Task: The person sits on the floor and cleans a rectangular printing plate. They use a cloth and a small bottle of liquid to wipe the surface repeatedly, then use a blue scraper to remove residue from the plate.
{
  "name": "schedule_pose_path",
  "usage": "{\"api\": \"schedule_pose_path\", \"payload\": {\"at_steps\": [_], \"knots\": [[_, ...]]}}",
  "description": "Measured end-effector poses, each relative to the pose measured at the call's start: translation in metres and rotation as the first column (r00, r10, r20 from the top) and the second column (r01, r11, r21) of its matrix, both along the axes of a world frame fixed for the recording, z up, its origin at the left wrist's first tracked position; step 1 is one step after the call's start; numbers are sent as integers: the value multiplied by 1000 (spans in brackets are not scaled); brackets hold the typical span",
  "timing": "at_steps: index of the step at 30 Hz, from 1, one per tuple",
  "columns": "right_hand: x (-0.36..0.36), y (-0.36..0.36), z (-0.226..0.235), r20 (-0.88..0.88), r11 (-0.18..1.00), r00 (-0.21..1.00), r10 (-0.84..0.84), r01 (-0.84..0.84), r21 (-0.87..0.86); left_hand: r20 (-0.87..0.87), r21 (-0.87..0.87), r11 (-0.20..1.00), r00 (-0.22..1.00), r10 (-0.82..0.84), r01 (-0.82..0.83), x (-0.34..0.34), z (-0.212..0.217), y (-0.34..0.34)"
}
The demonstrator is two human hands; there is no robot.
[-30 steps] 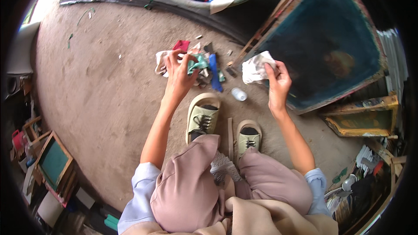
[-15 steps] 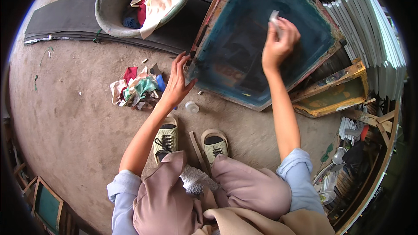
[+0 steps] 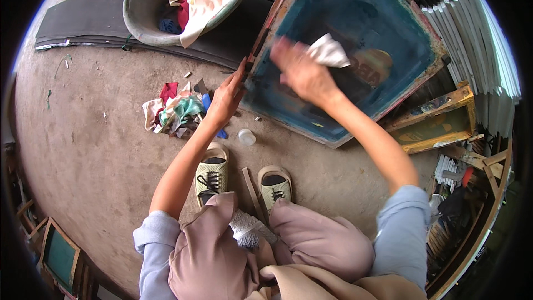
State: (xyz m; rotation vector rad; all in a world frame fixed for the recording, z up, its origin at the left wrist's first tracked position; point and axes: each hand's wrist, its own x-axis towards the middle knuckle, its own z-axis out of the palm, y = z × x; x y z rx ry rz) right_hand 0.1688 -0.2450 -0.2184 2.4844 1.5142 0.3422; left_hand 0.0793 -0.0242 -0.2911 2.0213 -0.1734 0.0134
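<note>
A large screen-printing frame (image 3: 401, 128) leans up ahead of me, its blue-stained mesh (image 3: 355, 0) facing me. My right hand (image 3: 305, 75), smeared by motion, is over the left middle of the mesh. It holds a crumpled white cloth (image 3: 328, 51), which sticks out on its right side. Right of the cloth, an orange-brown oval print with lettering (image 3: 371, 68) shows on the mesh. My left hand (image 3: 226, 97) rests at the frame's lower left edge, fingers stretched up along the wood and the palm holding nothing.
Left of the frame, a grey tub (image 3: 130, 16) of cloths stands on dark flat sheets (image 3: 83, 19). A rag pile (image 3: 180, 112) and a small clear cup (image 3: 246, 137) lie on the floor. A smaller yellow-edged frame (image 3: 438, 128) leans at right, beside stacked white sheets (image 3: 477, 50).
My right hand has swept left and down across the mesh with the cloth. The oval print is now more exposed. My left hand has moved slightly up against the frame's edge.
</note>
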Motion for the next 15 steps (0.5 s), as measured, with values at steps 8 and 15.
{"api": "schedule_pose_path", "payload": {"at_steps": [8, 15], "knots": [[62, -24, 63, 224, 942, 936, -273, 212, 260, 4, 9, 1000, 1000, 0, 0, 2, 1, 3], [81, -45, 78, 360, 881, 897, -258, 66, 468, 9, 37, 999, 1000, -10, 9, 1, -1, 5]]}}
